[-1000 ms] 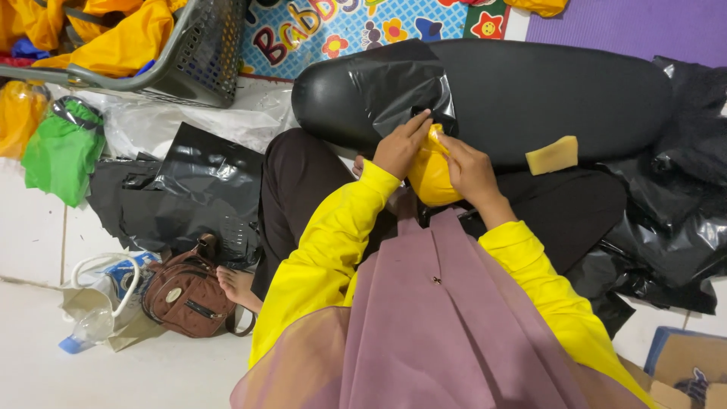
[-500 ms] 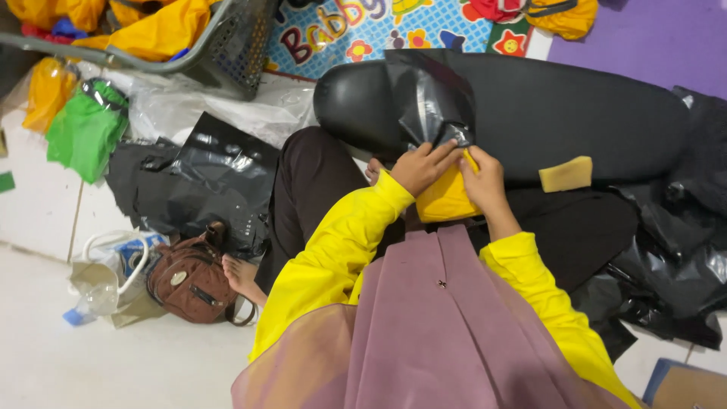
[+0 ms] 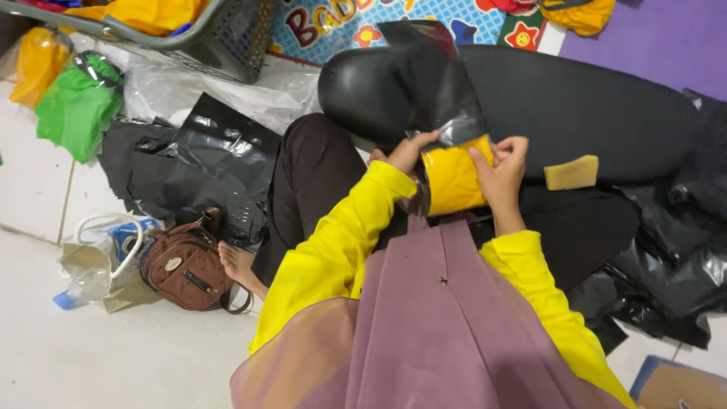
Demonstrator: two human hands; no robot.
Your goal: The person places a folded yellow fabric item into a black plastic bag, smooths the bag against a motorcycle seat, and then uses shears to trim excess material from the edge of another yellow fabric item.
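On the cluttered floor, both hands (image 3: pixel 454 163) pinch a yellow bundle (image 3: pixel 452 180) at a black bag's (image 3: pixel 432 91) open edge.

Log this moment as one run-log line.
left hand: grips black plastic bag | right hand: on folded yellow cloth | cloth: partly in bag | place: lap
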